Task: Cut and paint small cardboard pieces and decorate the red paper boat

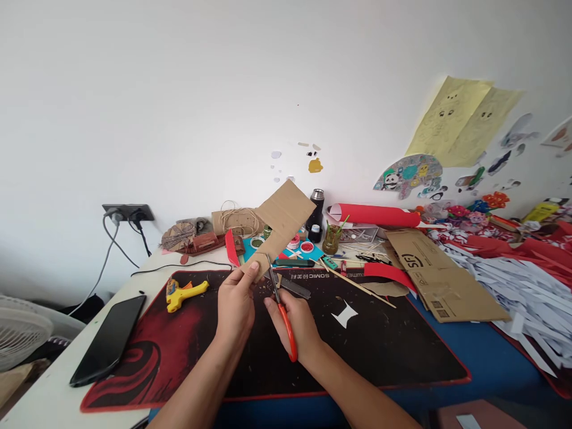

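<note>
Scissors (280, 301) in our closed right hand (298, 325) meet the cardboard strip (279, 226) pinched by our left hand (235, 304), above the black desk mat (393, 345).

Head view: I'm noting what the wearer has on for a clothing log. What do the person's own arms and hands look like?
Both forearms are bare, with no sleeves reaching into view. The left hand and the right hand wear no gloves. No watch, bracelet or ring shows on either. The fingernails are short and unpainted, as far as can be seen.
</note>
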Tool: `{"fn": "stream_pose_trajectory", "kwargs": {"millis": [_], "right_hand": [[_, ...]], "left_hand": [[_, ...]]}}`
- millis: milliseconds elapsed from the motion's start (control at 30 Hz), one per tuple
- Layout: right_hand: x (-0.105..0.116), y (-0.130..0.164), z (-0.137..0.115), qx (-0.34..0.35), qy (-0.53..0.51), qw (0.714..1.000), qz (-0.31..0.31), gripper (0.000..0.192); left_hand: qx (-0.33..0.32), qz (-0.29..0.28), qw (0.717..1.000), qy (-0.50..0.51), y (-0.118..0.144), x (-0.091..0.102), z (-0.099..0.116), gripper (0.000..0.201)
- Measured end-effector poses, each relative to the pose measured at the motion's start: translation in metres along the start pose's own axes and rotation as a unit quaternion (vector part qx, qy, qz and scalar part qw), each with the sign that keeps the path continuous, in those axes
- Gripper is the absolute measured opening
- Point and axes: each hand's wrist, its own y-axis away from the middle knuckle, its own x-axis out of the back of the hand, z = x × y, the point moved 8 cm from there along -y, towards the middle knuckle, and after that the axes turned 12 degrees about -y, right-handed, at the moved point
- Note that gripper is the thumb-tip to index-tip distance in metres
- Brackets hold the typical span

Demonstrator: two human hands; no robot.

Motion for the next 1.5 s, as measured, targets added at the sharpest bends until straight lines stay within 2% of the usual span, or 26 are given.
{"fn": "stream_pose_trajectory", "kwargs": {"millis": [167,333,500,633,800,1100,1200,1400,1500], "right_hand": [[0.000,-0.001,0.005,-0.002,0.006,1.000,0.008,0.030],[0.000,-0.001,0.009,-0.001,0.020,1.000,0.013,0.030],[-0.003,0.003,0.019,-0.032,-0.017,0.999,0.019,0.030],[-0.003,0.008,0.026,-0.061,-0.060,0.996,-0.005,0.028],[0.002,0.009,0.017,-0.051,-0.074,0.995,-0.052,0.029],[0.006,0.014,0.019,-0.061,-0.077,0.993,-0.063,0.029],[0.007,0.015,0.021,-0.070,-0.053,0.995,-0.049,0.030],[0.012,0.014,0.017,-0.022,0.023,0.999,0.010,0.041],[0.012,0.013,0.018,-0.020,0.050,0.998,0.009,0.041]], "left_hand": [[-0.007,0.000,1.000,-0.006,-0.001,-0.001,-0.002,0.038],[0.006,-0.012,1.000,-0.012,-0.006,-0.001,-0.006,0.042],[0.005,-0.017,1.000,-0.012,-0.007,-0.002,-0.007,0.041],[0.006,-0.024,0.999,-0.020,-0.004,-0.003,-0.004,0.040],[-0.007,-0.040,0.999,-0.037,-0.001,-0.003,0.002,0.041],[-0.006,-0.053,0.998,-0.042,0.004,-0.001,-0.005,0.038],[-0.010,-0.055,0.998,-0.043,0.004,-0.002,-0.008,0.038],[0.000,-0.040,0.998,-0.041,0.003,-0.002,-0.015,0.040],[0.004,-0.044,0.998,-0.043,0.001,-0.002,-0.018,0.042]]}}
